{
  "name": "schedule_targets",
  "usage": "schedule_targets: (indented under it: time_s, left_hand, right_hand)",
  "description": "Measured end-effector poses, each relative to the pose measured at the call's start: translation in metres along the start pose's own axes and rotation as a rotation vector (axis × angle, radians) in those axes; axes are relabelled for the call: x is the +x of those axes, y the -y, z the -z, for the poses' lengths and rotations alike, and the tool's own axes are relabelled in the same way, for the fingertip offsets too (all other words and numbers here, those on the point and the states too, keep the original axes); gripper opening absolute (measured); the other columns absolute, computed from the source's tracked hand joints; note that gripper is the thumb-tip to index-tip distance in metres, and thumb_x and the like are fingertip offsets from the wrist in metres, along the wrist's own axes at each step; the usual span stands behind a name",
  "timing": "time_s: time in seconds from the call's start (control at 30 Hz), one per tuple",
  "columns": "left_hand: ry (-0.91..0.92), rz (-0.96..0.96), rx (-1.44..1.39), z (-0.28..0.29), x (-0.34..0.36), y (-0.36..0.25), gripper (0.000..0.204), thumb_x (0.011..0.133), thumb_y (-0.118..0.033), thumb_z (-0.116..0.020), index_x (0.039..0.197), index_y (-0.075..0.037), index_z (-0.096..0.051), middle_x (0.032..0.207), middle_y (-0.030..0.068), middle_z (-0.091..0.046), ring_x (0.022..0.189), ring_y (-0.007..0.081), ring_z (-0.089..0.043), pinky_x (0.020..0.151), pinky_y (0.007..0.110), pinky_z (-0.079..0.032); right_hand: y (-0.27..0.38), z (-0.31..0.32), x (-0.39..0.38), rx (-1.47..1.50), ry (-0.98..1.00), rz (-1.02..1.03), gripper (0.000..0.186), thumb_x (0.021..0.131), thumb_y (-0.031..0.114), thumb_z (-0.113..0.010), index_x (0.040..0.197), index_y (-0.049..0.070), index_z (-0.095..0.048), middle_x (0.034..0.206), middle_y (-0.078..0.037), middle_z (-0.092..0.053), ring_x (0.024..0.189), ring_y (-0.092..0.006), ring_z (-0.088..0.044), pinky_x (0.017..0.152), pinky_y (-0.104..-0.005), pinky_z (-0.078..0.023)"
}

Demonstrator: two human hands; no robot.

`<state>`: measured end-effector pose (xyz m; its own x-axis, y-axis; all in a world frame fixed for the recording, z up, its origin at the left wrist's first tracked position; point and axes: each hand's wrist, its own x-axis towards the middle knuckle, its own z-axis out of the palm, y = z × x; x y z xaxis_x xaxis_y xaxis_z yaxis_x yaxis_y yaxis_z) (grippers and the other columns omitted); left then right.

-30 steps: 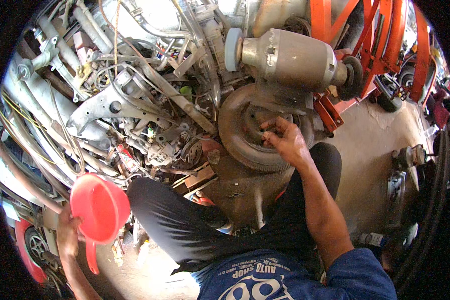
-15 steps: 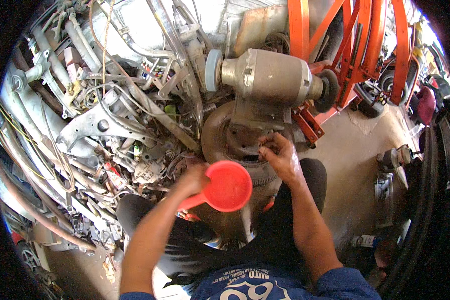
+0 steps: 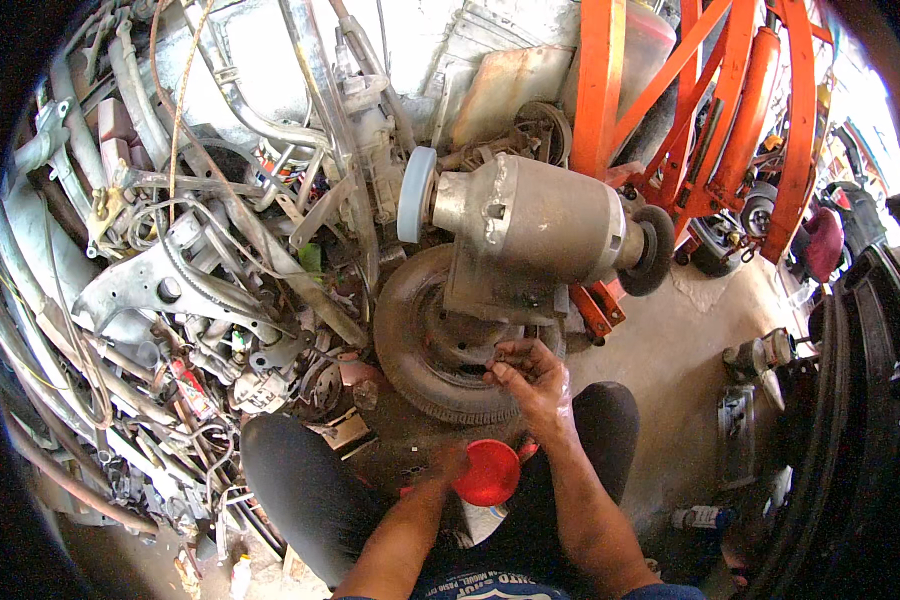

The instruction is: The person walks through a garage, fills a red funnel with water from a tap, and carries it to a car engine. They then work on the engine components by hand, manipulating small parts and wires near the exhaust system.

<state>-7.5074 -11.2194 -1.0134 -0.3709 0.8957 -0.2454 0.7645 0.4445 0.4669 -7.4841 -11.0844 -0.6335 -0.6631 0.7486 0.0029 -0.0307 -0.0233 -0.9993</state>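
Observation:
Low between my knees, my left hand [image 3: 442, 472], blurred, grips a red plastic dipper [image 3: 488, 470]. Above it, my right hand [image 3: 530, 385] is closed in a pinch on a small object too hidden to name, over the dark rim of a tire and wheel [image 3: 410, 350] lying flat. A dirty metal bench grinder [image 3: 535, 225] stands over the tire, with a pale blue wheel [image 3: 410, 195] on its left end and a dark wheel [image 3: 650, 250] on its right.
A dense heap of metal pipes, arms and cables [image 3: 170, 290] fills the left side. Orange steel frames [image 3: 600, 90] stand at the back right. Metal parts [image 3: 745, 360] and a bottle [image 3: 700, 517] lie on the concrete floor [image 3: 670, 380] to my right.
My left hand has brought the dipper from the far left to the middle, then down between my knees. The view has shifted, with the grinder and tire now lower in it.

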Motion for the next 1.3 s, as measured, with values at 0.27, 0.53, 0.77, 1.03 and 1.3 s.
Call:
schedule_targets:
  time_s: [0.27, 0.53, 0.77, 1.03, 1.3]
  left_hand:
    - [-0.015, 0.159, -0.182, -0.009, -0.011, 0.003, 0.028, 0.087, -0.016, -0.059, 0.110, -0.004, -0.067, 0.109, 0.0217, -0.069, 0.095, 0.0394, -0.067, 0.085, 0.051, -0.055]
    - [0.018, 0.186, -0.267, 0.016, -0.002, 0.007, 0.028, 0.089, -0.020, -0.061, 0.109, -0.001, -0.067, 0.105, 0.0198, -0.070, 0.089, 0.0371, -0.067, 0.083, 0.050, -0.055]
    - [-0.260, 0.032, -1.342, 0.251, 0.042, -0.006, 0.028, 0.098, -0.026, -0.058, 0.102, 0.001, -0.067, 0.096, 0.0116, -0.071, 0.080, 0.0236, -0.067, 0.077, 0.037, -0.057]
    - [-0.272, -0.035, -1.432, 0.431, -0.030, -0.043, 0.035, 0.095, -0.028, -0.068, 0.115, 0.001, -0.068, 0.102, 0.0063, -0.072, 0.086, 0.0154, -0.070, 0.072, 0.027, -0.056]
    - [-0.477, 0.044, -1.217, 0.450, -0.020, -0.053, 0.025, 0.093, -0.017, -0.070, 0.106, 0.004, -0.069, 0.094, 0.0073, -0.071, 0.077, 0.0126, -0.067, 0.067, 0.024, -0.055]
  right_hand:
    - [-0.017, -0.018, 0.020, -0.053, -0.011, 0.001, 0.026, 0.083, 0.007, -0.075, 0.108, 0.001, -0.066, 0.095, -0.003, -0.068, 0.088, -0.0123, -0.061, 0.079, -0.0287, -0.051]
    - [-0.013, -0.049, 0.031, -0.290, -0.075, 0.146, 0.024, 0.082, 0.008, -0.076, 0.105, 0.001, -0.068, 0.090, -0.006, -0.069, 0.083, -0.0137, -0.063, 0.078, -0.0289, -0.052]
    - [-0.022, -0.064, 0.037, -0.243, -0.083, 0.236, 0.024, 0.080, 0.005, -0.077, 0.102, 0.001, -0.068, 0.089, -0.007, -0.070, 0.082, -0.0150, -0.063, 0.078, -0.0305, -0.052]
    - [0.001, -0.090, 0.055, -0.155, -0.054, 0.314, 0.019, 0.081, 0.000, -0.073, 0.099, 0.001, -0.068, 0.092, -0.006, -0.070, 0.086, -0.0138, -0.063, 0.081, -0.0292, -0.052]
    - [-0.004, -0.096, 0.068, -0.119, 0.019, 0.301, 0.023, 0.085, 0.004, -0.070, 0.108, -0.001, -0.069, 0.098, -0.007, -0.071, 0.091, -0.0132, -0.064, 0.083, -0.0290, -0.052]
